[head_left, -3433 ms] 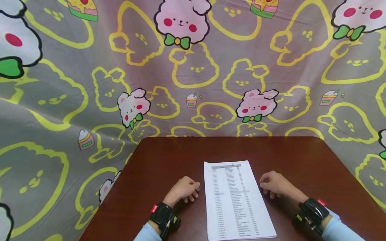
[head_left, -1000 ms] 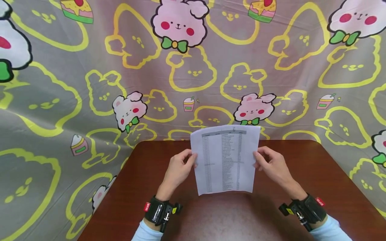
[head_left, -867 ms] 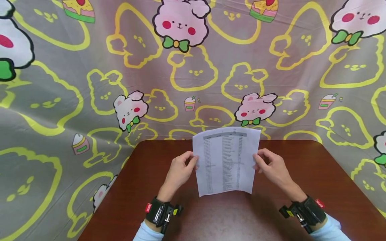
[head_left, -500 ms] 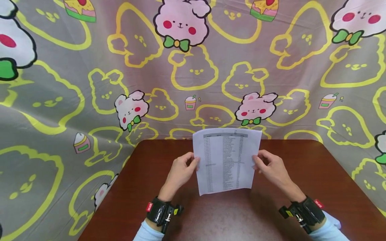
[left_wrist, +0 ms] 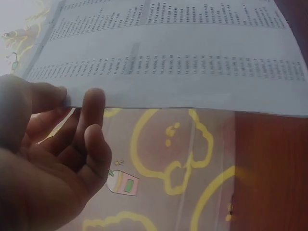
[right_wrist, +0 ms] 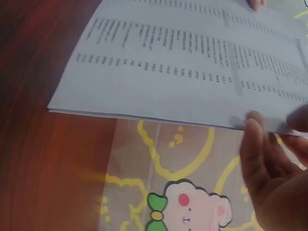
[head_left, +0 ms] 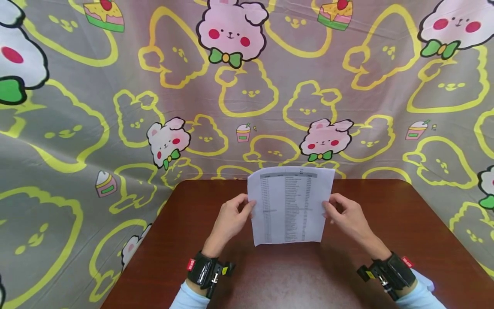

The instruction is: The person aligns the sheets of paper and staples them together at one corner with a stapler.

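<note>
A small stack of printed paper sheets [head_left: 287, 210] is held up off the table, its face with columns of text turned toward me. My left hand [head_left: 231, 219] pinches its left edge between thumb and fingers; in the left wrist view the thumb of the left hand [left_wrist: 53, 139] lies on the printed side and the fingers are behind. My right hand [head_left: 347, 216] pinches the right edge the same way. In the right wrist view the edge of the paper sheets [right_wrist: 144, 96] shows more than one layer near the right hand [right_wrist: 279, 163].
Below is a dark reddish-brown table [head_left: 285, 274] with rounded far corners. A grey cloth [head_left: 270, 94] printed with yellow outlines and cartoon rabbits hangs behind and beside it. Each wrist wears a black strapped device. A pale object [head_left: 422, 279] lies partly hidden behind the right wrist.
The paper sheets lay flat on the table with both hands resting beside them; they are now lifted and gripped at both sides. Over the last second the sheets tilt slightly, their lower edge rising.
</note>
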`<state>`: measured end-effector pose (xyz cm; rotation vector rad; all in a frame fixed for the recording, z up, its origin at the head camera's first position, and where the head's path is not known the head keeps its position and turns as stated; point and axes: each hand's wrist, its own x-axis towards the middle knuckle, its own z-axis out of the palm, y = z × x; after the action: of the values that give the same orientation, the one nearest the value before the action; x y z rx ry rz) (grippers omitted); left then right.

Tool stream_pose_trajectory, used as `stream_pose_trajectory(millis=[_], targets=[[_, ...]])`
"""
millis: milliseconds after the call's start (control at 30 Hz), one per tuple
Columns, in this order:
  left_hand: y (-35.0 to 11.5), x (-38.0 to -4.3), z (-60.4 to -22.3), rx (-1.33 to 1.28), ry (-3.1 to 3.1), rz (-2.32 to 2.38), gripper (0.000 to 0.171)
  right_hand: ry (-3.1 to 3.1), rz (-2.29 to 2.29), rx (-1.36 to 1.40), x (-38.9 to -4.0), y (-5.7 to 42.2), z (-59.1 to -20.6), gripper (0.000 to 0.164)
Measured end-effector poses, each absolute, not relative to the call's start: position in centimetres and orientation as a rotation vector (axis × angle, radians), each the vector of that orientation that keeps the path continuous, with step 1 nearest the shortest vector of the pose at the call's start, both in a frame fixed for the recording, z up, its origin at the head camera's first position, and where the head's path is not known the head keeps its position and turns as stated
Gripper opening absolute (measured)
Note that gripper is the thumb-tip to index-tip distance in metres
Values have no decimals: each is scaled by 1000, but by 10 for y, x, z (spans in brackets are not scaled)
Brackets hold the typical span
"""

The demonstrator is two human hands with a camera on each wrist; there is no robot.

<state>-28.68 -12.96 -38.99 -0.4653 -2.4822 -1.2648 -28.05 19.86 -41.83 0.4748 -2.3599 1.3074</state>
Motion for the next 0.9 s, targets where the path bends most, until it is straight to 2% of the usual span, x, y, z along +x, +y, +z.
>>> stream_pose_trajectory(millis=[100, 367, 733, 900], targets=[[-132, -287, -395, -473, -2496, -1297, 9, -2445, 1312, 450, -281, 197, -420, 23], [-132, -290, -390, -451, -2450, -1407, 12, -2419, 1308, 455, -283, 196, -415, 17], [-133, -294, -400, -447, -2517, -1446, 10, -2443, 1335, 466, -283, 195, -428, 18], [-135, -295, -392, -427, -2534, -1416, 11, -2461, 1326, 439, -285, 196, -420, 18]])
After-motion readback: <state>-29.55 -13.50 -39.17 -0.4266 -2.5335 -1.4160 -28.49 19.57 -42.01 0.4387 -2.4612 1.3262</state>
